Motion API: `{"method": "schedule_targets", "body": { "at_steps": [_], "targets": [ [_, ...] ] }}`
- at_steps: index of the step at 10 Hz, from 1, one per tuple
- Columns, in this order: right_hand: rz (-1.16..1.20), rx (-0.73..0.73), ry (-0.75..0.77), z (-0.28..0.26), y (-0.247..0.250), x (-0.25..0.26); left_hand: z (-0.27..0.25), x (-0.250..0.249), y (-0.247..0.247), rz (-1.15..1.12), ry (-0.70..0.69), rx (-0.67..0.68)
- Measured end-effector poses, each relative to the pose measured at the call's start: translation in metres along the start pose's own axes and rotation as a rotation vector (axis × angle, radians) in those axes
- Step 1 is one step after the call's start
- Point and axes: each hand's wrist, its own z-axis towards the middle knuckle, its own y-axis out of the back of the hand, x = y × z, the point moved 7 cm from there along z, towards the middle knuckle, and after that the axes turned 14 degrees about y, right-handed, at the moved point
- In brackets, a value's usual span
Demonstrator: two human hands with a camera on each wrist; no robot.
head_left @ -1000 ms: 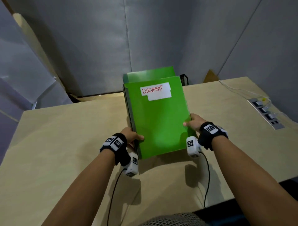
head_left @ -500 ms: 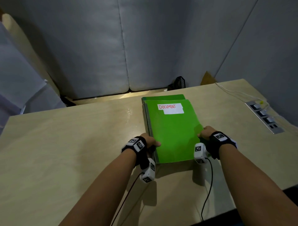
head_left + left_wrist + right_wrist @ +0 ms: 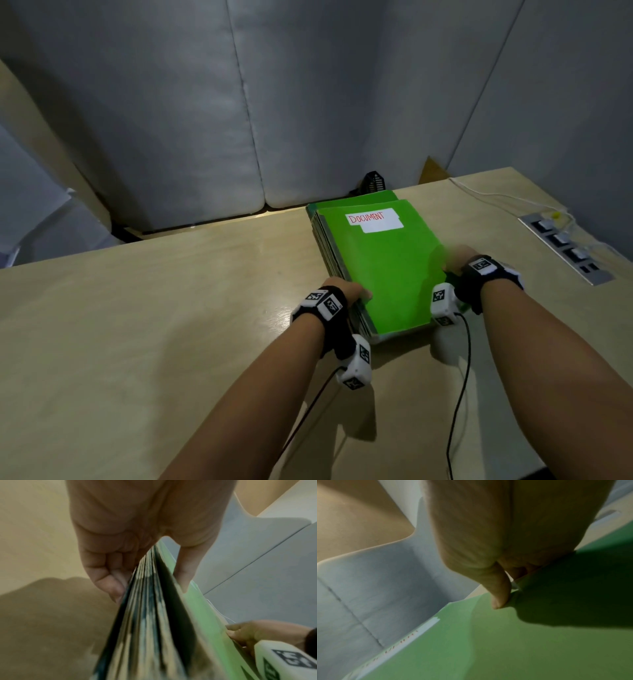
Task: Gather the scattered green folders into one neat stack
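Note:
A stack of green folders (image 3: 387, 267) lies flat on the wooden table (image 3: 171, 325); the top one carries a white label reading DOCUMENT (image 3: 373, 219). My left hand (image 3: 346, 291) grips the stack's left edge, thumb on top and fingers curled beneath, as the left wrist view shows at the stack's edge (image 3: 154, 615). My right hand (image 3: 459, 260) holds the right edge, its thumb pressing on the top green cover (image 3: 488, 642). One darker folder pokes out a little at the far end.
A power strip (image 3: 565, 250) is set into the table at the right, with a thin white cable (image 3: 496, 197) running to it. A small black object (image 3: 371, 181) sits behind the table's far edge. Grey padded panels form the backdrop.
The stack was held tilted up off the table a second ago; it has been lowered and now lies flat, with both hands still on its sides.

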Motion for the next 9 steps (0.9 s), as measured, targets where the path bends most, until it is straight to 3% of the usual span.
{"method": "schedule_targets", "body": {
  "at_steps": [4,6,7,8,9],
  "targets": [
    [-0.040,0.032,-0.016,0.006,0.001,-0.018,-0.002,-0.007,-0.013,0.056,-0.056,-0.115],
    [-0.305,0.064,0.048,0.002,-0.001,-0.010,-0.009,-0.005,-0.011,0.049,-0.086,-0.112],
    [-0.280,0.055,0.063,-0.006,-0.001,0.002,-0.008,-0.002,-0.012,0.046,-0.093,-0.098],
    [-0.120,-0.139,-0.030,-0.001,0.006,0.002,-0.011,-0.004,-0.009,0.051,-0.123,-0.114],
    [-0.049,-0.248,0.025,-0.004,0.010,0.011,-0.019,-0.004,0.002,0.074,-0.144,-0.170]
  ]
}}
